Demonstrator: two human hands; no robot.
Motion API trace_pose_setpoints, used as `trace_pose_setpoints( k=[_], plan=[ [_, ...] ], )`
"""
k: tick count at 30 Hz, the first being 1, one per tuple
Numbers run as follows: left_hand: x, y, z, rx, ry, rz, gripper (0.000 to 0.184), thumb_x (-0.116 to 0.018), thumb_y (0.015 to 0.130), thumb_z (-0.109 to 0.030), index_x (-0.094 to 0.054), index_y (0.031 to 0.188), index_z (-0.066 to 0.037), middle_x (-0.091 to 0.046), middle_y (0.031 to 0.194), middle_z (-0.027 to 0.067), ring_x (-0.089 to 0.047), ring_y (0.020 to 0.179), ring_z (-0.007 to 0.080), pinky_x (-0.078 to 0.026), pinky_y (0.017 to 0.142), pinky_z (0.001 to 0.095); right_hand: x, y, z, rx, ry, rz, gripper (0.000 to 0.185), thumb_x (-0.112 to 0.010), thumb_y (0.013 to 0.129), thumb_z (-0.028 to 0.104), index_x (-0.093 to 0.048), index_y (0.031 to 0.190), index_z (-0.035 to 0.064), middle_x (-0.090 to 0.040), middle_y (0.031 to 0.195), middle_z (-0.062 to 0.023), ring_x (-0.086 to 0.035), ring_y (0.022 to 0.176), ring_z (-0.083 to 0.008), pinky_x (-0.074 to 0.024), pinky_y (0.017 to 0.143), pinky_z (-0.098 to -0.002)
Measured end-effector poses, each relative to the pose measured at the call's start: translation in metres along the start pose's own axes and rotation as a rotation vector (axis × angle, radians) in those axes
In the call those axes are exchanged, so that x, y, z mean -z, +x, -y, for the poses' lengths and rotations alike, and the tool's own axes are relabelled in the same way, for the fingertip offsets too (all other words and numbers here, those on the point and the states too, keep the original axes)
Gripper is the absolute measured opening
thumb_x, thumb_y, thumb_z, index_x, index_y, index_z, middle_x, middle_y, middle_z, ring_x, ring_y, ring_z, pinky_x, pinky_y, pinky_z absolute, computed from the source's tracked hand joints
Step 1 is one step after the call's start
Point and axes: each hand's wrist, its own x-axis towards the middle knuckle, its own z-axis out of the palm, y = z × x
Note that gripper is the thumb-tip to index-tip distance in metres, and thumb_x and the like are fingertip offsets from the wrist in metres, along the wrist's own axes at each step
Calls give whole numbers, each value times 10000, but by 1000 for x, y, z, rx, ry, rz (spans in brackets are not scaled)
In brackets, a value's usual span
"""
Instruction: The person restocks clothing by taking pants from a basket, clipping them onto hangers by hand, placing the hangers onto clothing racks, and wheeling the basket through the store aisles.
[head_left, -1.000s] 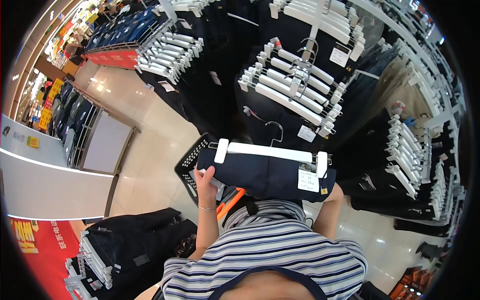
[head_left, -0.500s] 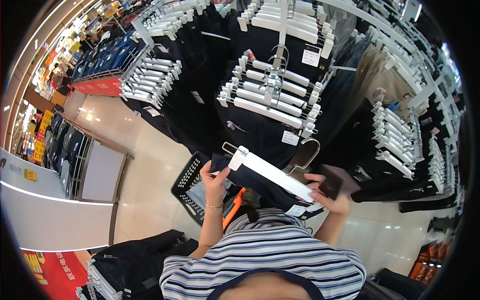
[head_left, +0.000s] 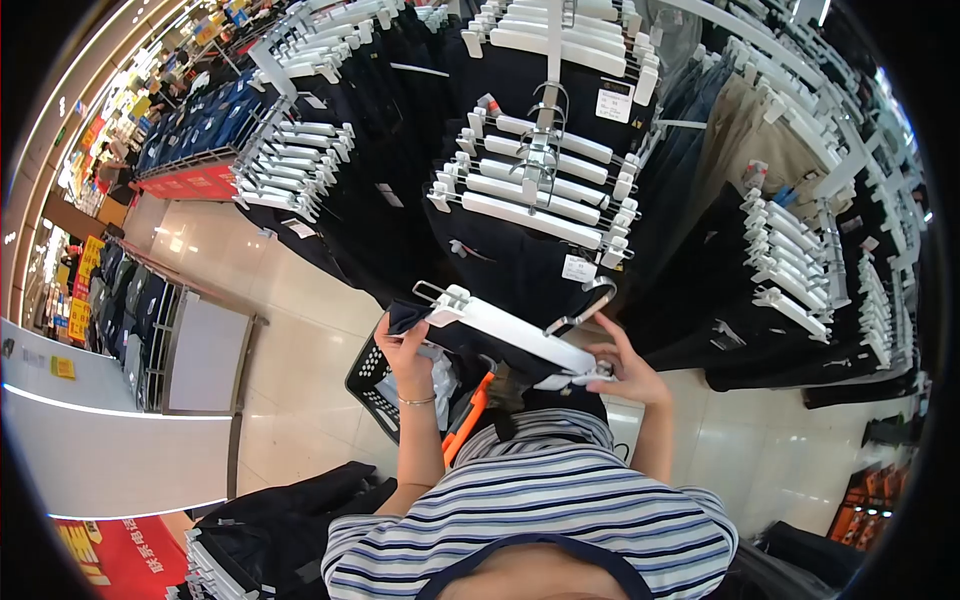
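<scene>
In front of me is a white trouser hanger [head_left: 515, 333] with a metal hook [head_left: 590, 305], tilted down to the right, with dark trousers [head_left: 470, 345] hanging from it. My left hand [head_left: 405, 355] pinches the dark waistband corner beside the hanger's left clip. At the other end, my right hand [head_left: 630, 370] has its thumb and fingers around the right clip, the index finger stretched up near the hook. A white tag lies close to that clip. Below my left hand stands a black shopping basket [head_left: 372, 400] with an orange handle [head_left: 468, 415], holding a clear plastic-wrapped item.
A rack of dark trousers on white hangers [head_left: 530, 215] stands straight ahead. More hangers [head_left: 295, 165] are to the left and others [head_left: 790, 265] to the right. Dark garments [head_left: 280, 520] hang close behind me at left. A grey-white counter [head_left: 120, 440] lies further left.
The hanger and both hands have shifted slightly left. The dark flap by my right hand is gone from there, and the right fingers have spread, the index finger rising towards the hook.
</scene>
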Motion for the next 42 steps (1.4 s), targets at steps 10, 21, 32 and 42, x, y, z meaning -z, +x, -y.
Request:
trace_pose_setpoints(
  k=[10,21,32,42],
  plan=[
    [3,51,-2,85,188,177,223,-685,748,-5,-594,950,24,-624,857,26,-565,749,87,-449,709,218,-1,42,1,409,-38,-644,361,-666,786,0,-516,1112,-35,-594,1011,-61,-553,911,-111,-447,812,-257],
    [-21,112,36,3,464,254,204,-685,816,-160,-588,885,7,-563,773,-30,-481,715,42,-392,638,188,9,90,21,531,-257,-681,401,-637,819,19,-480,1175,-78,-557,1116,-112,-511,1054,-169,-380,917,-271],
    [-21,130,78,76,436,326,198,-673,833,-190,-584,867,-17,-552,783,-41,-461,712,37,-378,635,187,7,91,-18,410,-354,-843,287,-676,822,126,-561,1042,-19,-601,929,-43,-543,814,-96,-450,684,-239],
    [-26,144,92,153,400,314,233,-682,827,-222,-596,872,-11,-558,786,-38,-466,714,38,-385,634,191,1,99,-26,397,-490,-969,353,-673,829,176,-520,1100,9,-585,1017,-91,-544,903,-168,-426,796,-279]
  ],
)
